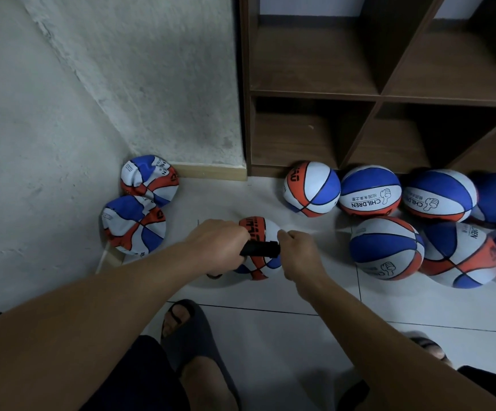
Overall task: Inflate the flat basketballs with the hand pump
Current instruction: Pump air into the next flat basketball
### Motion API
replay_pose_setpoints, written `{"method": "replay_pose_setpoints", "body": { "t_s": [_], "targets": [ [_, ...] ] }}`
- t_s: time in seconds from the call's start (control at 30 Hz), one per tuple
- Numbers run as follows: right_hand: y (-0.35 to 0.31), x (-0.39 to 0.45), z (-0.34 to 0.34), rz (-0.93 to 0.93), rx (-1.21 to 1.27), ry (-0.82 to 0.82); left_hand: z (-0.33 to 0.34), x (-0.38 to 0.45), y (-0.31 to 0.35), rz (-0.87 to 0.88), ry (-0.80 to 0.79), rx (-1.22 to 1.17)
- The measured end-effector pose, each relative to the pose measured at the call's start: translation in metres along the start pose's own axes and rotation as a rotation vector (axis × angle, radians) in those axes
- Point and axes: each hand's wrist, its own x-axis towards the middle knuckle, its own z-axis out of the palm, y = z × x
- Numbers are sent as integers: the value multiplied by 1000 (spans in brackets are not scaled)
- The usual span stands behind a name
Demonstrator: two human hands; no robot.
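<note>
Left hand: the left hand [220,247] is curled round the black hand pump handle [261,249], at 7 o'clock from the ball being filled.
Right hand: the right hand [298,250] is fisted on the handle's other end; what else its fingers pinch, I cannot tell.
Ball in work: the basketball under the pump [260,250] sits on the tiled floor [270,321], mostly hidden by both hands.
Flat ones: two crumpled basketballs [140,209] lie at 9 o'clock, against the wall [63,114].
Filled ones: round basketballs [389,209] crowd at 3 o'clock, before the wooden shelf [374,93].
Handling: the ball looks light, soft and prone to roll; likely best steadied low against the floor, the pump gripped at both handle ends.
</note>
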Motion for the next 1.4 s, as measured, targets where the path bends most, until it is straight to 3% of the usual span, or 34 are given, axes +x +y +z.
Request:
{"method": "replay_pose_setpoints", "body": {
  "t_s": [0.2,0.4,0.87,1.27,1.4],
  "targets": [
    [3,19,-29,37,-124,-45,0,0,-4,-35,-19,-50],
    [0,39,-85,103,32,72,-6,0,-23,-127,10,-32],
    [-14,-1,-8,-69,-3,-30,-3,3,3,-52,57,-11],
    [-10,15,-18,-38,-81,-54,-3,4,-2,-47,63,-77],
    [-6,33,-54,42,-60,28,-3,2,-17,-104,54,-50]
  ]
}}
